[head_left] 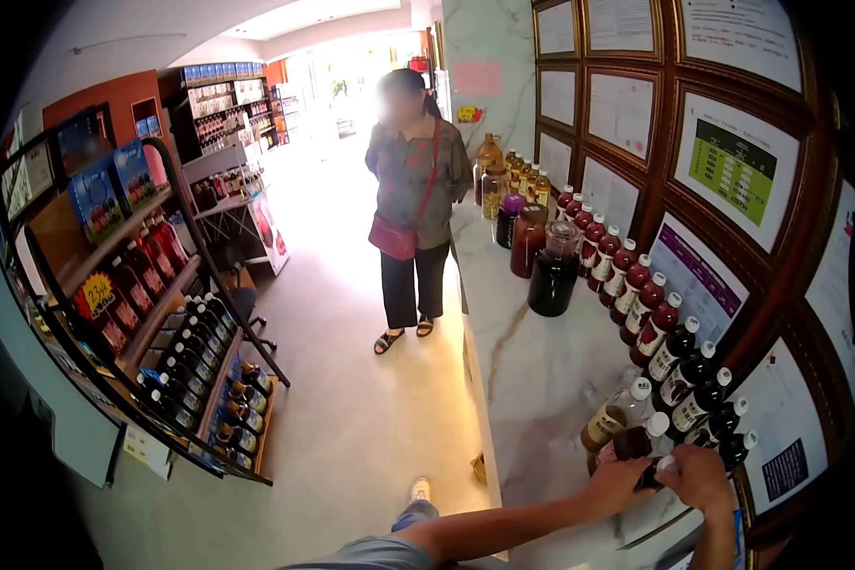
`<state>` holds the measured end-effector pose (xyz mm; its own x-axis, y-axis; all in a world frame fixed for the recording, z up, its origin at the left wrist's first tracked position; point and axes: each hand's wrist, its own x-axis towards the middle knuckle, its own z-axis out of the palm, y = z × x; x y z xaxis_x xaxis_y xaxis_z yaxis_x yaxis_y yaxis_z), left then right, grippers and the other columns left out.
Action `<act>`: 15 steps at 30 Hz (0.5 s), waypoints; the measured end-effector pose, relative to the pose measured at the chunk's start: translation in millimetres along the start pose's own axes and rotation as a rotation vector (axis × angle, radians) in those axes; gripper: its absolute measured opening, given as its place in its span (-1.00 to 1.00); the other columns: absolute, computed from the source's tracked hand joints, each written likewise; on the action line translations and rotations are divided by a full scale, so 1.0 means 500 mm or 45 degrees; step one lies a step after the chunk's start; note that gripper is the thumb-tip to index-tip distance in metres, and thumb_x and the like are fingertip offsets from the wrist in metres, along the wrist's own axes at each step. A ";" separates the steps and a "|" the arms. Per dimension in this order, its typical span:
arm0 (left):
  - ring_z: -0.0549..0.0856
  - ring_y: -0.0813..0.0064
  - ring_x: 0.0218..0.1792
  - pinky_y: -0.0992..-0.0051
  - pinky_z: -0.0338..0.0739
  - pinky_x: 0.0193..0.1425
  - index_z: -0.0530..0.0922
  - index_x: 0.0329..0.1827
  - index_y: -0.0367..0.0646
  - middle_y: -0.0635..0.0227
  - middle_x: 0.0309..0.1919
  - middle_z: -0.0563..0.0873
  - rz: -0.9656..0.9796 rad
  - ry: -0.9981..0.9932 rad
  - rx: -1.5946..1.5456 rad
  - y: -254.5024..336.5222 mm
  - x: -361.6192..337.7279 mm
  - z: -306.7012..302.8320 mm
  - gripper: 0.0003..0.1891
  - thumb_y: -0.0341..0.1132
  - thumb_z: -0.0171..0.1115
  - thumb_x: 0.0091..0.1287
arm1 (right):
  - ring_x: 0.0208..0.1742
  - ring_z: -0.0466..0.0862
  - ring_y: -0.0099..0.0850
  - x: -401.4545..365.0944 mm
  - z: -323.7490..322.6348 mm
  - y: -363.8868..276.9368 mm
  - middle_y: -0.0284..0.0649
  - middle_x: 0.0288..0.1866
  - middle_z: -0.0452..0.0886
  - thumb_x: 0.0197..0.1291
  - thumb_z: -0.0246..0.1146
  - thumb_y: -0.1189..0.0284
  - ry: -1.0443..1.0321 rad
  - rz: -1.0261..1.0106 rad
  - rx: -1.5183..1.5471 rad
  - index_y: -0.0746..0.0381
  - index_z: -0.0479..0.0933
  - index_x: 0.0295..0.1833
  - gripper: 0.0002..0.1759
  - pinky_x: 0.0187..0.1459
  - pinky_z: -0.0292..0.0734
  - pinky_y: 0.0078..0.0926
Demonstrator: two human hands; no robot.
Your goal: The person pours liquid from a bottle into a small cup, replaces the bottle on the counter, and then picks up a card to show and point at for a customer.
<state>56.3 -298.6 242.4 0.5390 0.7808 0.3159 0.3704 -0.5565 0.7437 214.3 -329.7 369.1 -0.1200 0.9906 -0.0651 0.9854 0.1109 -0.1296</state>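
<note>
Low at the right, over the marble counter [532, 380], my left hand [619, 484] is wrapped round a dark bottle [648, 475], which is mostly hidden by the fingers. My right hand [698, 477] is closed on the white cap [667, 464] at that bottle's top. Just beyond my left hand stand a bottle with reddish-dark contents [632, 443] and a bottle with brownish contents [610, 418], both white-capped. Dark bottles [689, 408] with white caps stand close beyond my right hand.
Red bottles [636, 299] line the wall side of the counter, beside large dark jars [553, 275]. A person [413, 190] with a red bag stands in the aisle. A shelf rack [152, 332] of bottles is at the left. Framed papers [741, 161] cover the right wall.
</note>
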 end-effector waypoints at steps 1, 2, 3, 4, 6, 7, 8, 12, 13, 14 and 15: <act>0.69 0.05 -0.17 0.16 0.57 -0.12 0.46 0.18 -0.17 0.10 -0.16 0.69 -0.007 0.000 -0.004 0.001 -0.001 0.001 -0.42 -0.02 0.36 0.19 | -0.17 0.67 -0.01 0.000 -0.004 -0.017 0.00 -0.28 0.67 -0.01 0.47 0.17 -0.040 0.081 -0.031 0.33 0.58 -0.22 -0.55 -0.06 0.52 -0.13; 0.69 0.05 -0.16 0.16 0.57 -0.12 0.46 0.17 -0.17 0.10 -0.16 0.69 -0.012 -0.004 -0.008 0.002 -0.002 0.000 -0.42 -0.02 0.36 0.19 | -0.24 0.67 0.00 0.002 0.001 -0.022 -0.01 -0.35 0.66 -0.01 0.48 0.13 0.017 0.094 -0.089 0.32 0.56 -0.31 -0.55 -0.10 0.52 -0.15; 0.69 0.05 -0.16 0.16 0.57 -0.12 0.46 0.17 -0.18 0.10 -0.16 0.69 -0.013 -0.009 -0.006 0.003 0.000 -0.006 -0.42 -0.02 0.36 0.19 | -0.24 0.67 -0.01 0.001 -0.003 -0.025 -0.01 -0.35 0.66 -0.01 0.48 0.15 0.000 0.098 -0.125 0.32 0.56 -0.29 -0.56 -0.11 0.52 -0.15; 0.68 0.04 -0.15 0.15 0.57 -0.11 0.46 0.19 -0.18 0.10 -0.16 0.70 -0.021 -0.033 -0.003 0.010 0.002 -0.017 -0.41 -0.02 0.35 0.20 | -0.23 0.67 -0.02 0.003 -0.006 -0.029 -0.02 -0.35 0.66 -0.01 0.47 0.16 -0.016 0.101 -0.159 0.32 0.57 -0.27 -0.56 -0.13 0.52 -0.15; 0.68 0.04 -0.15 0.15 0.57 -0.09 0.45 0.21 -0.18 0.09 -0.15 0.70 -0.011 -0.072 0.020 0.009 0.003 -0.017 -0.41 -0.02 0.34 0.20 | -0.24 0.67 -0.03 -0.004 -0.009 -0.034 -0.03 -0.34 0.67 -0.02 0.47 0.20 -0.028 0.074 -0.131 0.32 0.56 -0.23 -0.58 -0.14 0.51 -0.15; 0.68 0.04 -0.14 0.15 0.57 -0.09 0.45 0.22 -0.18 0.09 -0.14 0.70 -0.008 -0.086 0.037 0.004 0.005 -0.020 -0.40 -0.01 0.34 0.21 | -0.25 0.67 -0.03 -0.011 -0.017 -0.036 -0.03 -0.35 0.67 -0.02 0.46 0.22 -0.019 0.039 -0.073 0.32 0.56 -0.21 -0.59 -0.15 0.51 -0.14; 0.68 0.04 -0.14 0.14 0.57 -0.08 0.45 0.22 -0.18 0.08 -0.14 0.70 0.010 -0.064 0.011 -0.003 0.005 -0.013 -0.40 -0.01 0.34 0.21 | -0.25 0.67 -0.04 -0.013 -0.023 -0.037 -0.04 -0.35 0.67 -0.02 0.46 0.24 -0.012 0.002 -0.015 0.32 0.56 -0.20 -0.59 -0.16 0.51 -0.14; 0.68 0.03 -0.14 0.15 0.54 -0.08 0.46 0.19 -0.20 0.05 -0.17 0.69 0.009 -0.023 -0.043 -0.001 0.001 -0.010 -0.41 -0.06 0.37 0.18 | -0.31 0.67 -0.05 -0.014 0.009 -0.014 -0.06 -0.37 0.66 -0.10 0.49 0.35 0.092 -0.042 0.043 0.29 0.59 -0.17 -0.62 -0.24 0.51 -0.15; 0.68 0.03 -0.14 0.15 0.54 -0.09 0.46 0.17 -0.21 0.04 -0.18 0.68 -0.009 -0.024 -0.049 0.005 0.002 -0.016 -0.42 -0.08 0.38 0.16 | -0.32 0.67 -0.05 -0.014 0.010 -0.017 -0.05 -0.39 0.65 -0.10 0.49 0.34 0.087 -0.024 0.018 0.30 0.57 -0.21 -0.63 -0.24 0.51 -0.14; 0.68 0.03 -0.14 0.15 0.55 -0.08 0.45 0.19 -0.20 0.05 -0.18 0.69 -0.002 -0.045 -0.024 0.002 0.004 -0.016 -0.41 -0.06 0.37 0.17 | -0.33 0.66 -0.04 -0.013 0.011 -0.022 -0.04 -0.40 0.65 -0.10 0.50 0.32 0.085 -0.005 -0.007 0.30 0.56 -0.25 -0.63 -0.24 0.51 -0.14; 0.68 0.03 -0.14 0.15 0.56 -0.08 0.44 0.22 -0.18 0.06 -0.17 0.69 0.006 -0.064 0.002 -0.001 0.005 -0.013 -0.40 -0.05 0.35 0.19 | -0.33 0.66 -0.03 -0.011 0.013 -0.025 -0.03 -0.42 0.64 -0.11 0.50 0.31 0.085 0.013 -0.032 0.31 0.54 -0.28 -0.63 -0.24 0.51 -0.13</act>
<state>52.7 -294.3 246.5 0.5780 0.7631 0.2891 0.3691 -0.5604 0.7414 201.7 -337.3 364.8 -0.1021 0.9948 0.0003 0.9893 0.1016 -0.1043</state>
